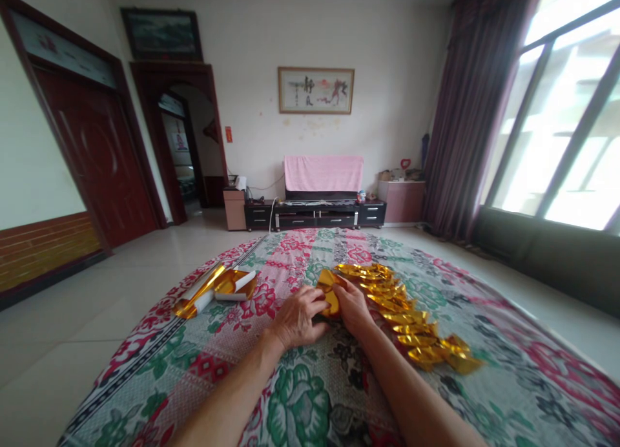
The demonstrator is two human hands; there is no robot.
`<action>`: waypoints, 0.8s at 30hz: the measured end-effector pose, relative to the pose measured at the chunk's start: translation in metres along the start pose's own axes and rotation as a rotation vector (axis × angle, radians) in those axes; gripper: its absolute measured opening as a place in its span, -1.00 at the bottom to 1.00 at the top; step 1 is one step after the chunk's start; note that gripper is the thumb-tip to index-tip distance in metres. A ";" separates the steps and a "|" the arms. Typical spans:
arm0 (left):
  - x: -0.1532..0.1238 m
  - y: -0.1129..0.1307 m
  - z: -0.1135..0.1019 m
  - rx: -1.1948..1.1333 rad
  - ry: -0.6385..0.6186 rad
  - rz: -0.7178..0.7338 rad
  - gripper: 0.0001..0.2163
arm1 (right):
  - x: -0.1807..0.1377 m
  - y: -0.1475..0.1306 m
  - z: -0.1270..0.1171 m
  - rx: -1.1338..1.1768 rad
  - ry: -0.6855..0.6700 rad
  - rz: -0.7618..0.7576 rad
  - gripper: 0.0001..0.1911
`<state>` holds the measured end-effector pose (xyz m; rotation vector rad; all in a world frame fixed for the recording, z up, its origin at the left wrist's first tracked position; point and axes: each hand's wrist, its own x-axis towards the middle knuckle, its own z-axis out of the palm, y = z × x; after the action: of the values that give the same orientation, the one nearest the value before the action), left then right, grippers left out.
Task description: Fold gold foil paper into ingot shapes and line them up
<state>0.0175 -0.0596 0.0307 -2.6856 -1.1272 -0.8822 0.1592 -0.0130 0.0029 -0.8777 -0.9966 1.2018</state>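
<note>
Both my hands meet over a floral cloth (300,395) spread on a round surface. My left hand (298,319) and my right hand (352,308) have their fingers closed on one gold foil paper piece (328,291), pinching it between them. To the right of my right hand lies a row of several folded gold foil pieces (411,318), running from the middle toward the near right. At the left, a short way from my left hand, lies a stack of flat gold foil sheets with white backing (216,289).
Pale tiled floor (72,331) surrounds the cloth-covered surface. A low black TV stand (314,213) with a pink cover stands at the far wall. Dark red doors (97,150) are at the left, and a large window with curtains (557,124) at the right.
</note>
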 end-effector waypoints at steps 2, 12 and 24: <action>0.001 -0.002 -0.001 -0.080 0.082 -0.123 -0.62 | 0.000 0.001 0.001 -0.048 0.041 -0.085 -0.55; 0.016 -0.009 0.003 -0.818 0.068 -0.966 -0.39 | -0.011 -0.006 0.016 -0.277 -0.068 -0.263 -0.65; 0.010 -0.024 0.001 -1.067 0.291 -0.952 -0.70 | -0.014 -0.006 0.017 -0.362 0.011 -0.311 -0.61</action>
<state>0.0074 -0.0359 0.0318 -2.2473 -2.3869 -2.4947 0.1440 -0.0275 0.0120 -0.9646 -1.3130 0.7638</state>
